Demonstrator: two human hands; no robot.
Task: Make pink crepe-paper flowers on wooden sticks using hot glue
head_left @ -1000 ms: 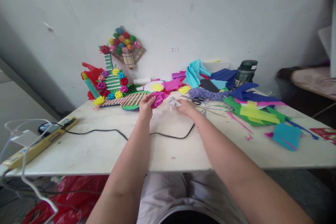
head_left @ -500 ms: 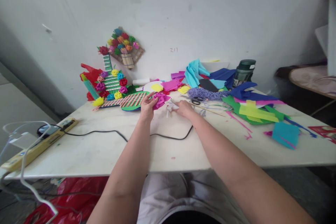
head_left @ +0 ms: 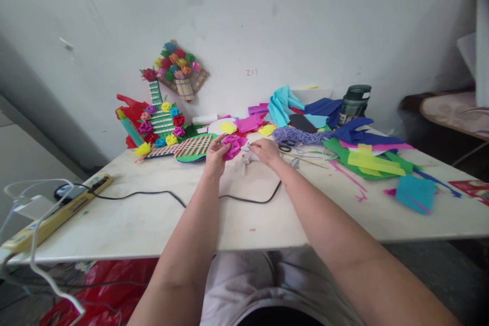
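My left hand [head_left: 216, 155] is closed on a magenta crepe-paper flower [head_left: 234, 146], holding it by its left side above the table. Just to the right, my right hand [head_left: 265, 151] has its thumb and fingers pinched together; whatever is between them is too small to make out. Under and beside these fingertips is a small white object [head_left: 245, 158] with a stubby end pointing down, its kind unclear. A black cord [head_left: 248, 199] curves across the table toward the right hand. Scissors [head_left: 284, 147] with black handles lie beyond that hand.
A paper-flower guitar [head_left: 164, 122] leans at the back left, near a striped green panel [head_left: 194, 147]. Purple yarn [head_left: 301, 136], coloured crepe paper [head_left: 282, 107] and a dark bottle [head_left: 355, 104] stand or lie at the back right. A power strip [head_left: 57, 214] sits at left.
My right hand has shifted slightly left and up, its pinched fingertips now above the white object. My left hand keeps the flower, turned slightly.
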